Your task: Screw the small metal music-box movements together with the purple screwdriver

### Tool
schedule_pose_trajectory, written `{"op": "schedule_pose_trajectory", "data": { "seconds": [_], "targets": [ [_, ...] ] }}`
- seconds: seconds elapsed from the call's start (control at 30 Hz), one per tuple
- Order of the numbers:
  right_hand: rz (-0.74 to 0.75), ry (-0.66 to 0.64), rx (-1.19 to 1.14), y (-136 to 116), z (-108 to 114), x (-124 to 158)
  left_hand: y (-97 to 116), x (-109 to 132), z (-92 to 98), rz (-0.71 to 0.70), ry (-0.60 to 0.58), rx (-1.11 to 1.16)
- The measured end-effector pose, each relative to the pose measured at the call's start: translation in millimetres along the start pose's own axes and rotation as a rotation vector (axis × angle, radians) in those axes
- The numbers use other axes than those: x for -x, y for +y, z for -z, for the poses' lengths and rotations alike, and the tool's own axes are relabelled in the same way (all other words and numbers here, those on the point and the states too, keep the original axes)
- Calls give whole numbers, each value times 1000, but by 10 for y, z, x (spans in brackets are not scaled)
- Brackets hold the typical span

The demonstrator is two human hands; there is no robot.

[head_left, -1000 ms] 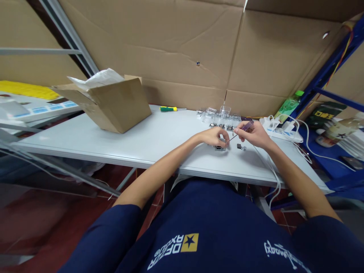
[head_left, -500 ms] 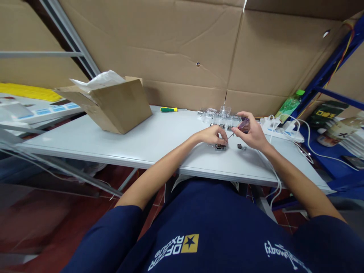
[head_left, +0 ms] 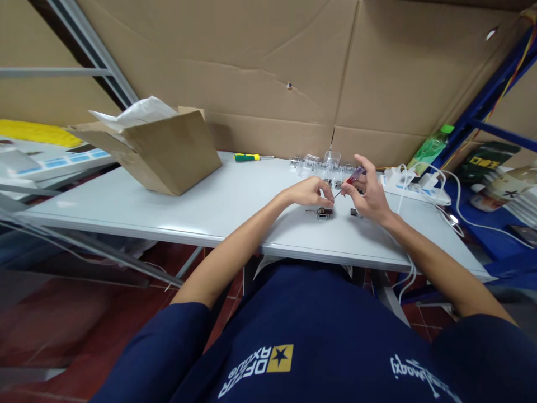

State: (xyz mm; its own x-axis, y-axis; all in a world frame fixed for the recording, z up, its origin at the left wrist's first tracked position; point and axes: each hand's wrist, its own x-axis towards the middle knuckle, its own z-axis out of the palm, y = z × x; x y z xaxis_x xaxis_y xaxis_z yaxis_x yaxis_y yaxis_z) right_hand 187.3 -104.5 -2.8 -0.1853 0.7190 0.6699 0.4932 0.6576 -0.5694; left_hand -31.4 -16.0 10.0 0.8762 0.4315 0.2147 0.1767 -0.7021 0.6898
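My right hand [head_left: 370, 195] grips a screwdriver [head_left: 356, 174] with a translucent purple-red handle, index finger raised, its shaft slanting down to the left. At its tip, my left hand [head_left: 312, 192] is closed with thumb and fingertips together; whatever they pinch is too small to make out. Just below those fingers, a small dark and metallic assembly [head_left: 324, 212] lies on the white table [head_left: 251, 207]. A little black part [head_left: 353, 212] rests below my right hand, partly covered by it. Several clear plastic pieces [head_left: 312, 163] stand behind both hands.
A green-and-yellow screwdriver [head_left: 247, 158] lies near the back edge. An open cardboard box [head_left: 176, 154] stands at the left. On the right are a power strip [head_left: 415, 190] with plugs and white cables, a green bottle [head_left: 432, 148] and a blue rack [head_left: 482, 126].
My left fingers have lifted slightly off the small assembly, leaving more of it in sight. The screwdriver handle has tipped to the left and my right index finger is now raised. The view has shifted slightly.
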Motion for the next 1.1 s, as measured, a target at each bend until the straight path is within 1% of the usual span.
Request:
{"op": "schedule_pose_trajectory", "data": {
  "seconds": [0.23,0.43,0.6,0.7,0.9,1.1],
  "targets": [
    [-51,-77,-87,-66,9,6,9,-16,-63,12,-5,10],
    [-78,-76,-127,-55,-34,6,57,-11,-69,17,10,33],
    [-125,-75,-142,-77,-21,-1,121,-13,-80,-9,-20,47],
    [-125,-66,-155,-86,-12,-4,154,-10,-80,-3,-17,53],
    [-165,-64,-83,-52,-15,10,181,8,-36,20,0,58],
    [-106,-48,-80,-12,-21,14,188,17,-6,54,-3,33]
  ]
}}
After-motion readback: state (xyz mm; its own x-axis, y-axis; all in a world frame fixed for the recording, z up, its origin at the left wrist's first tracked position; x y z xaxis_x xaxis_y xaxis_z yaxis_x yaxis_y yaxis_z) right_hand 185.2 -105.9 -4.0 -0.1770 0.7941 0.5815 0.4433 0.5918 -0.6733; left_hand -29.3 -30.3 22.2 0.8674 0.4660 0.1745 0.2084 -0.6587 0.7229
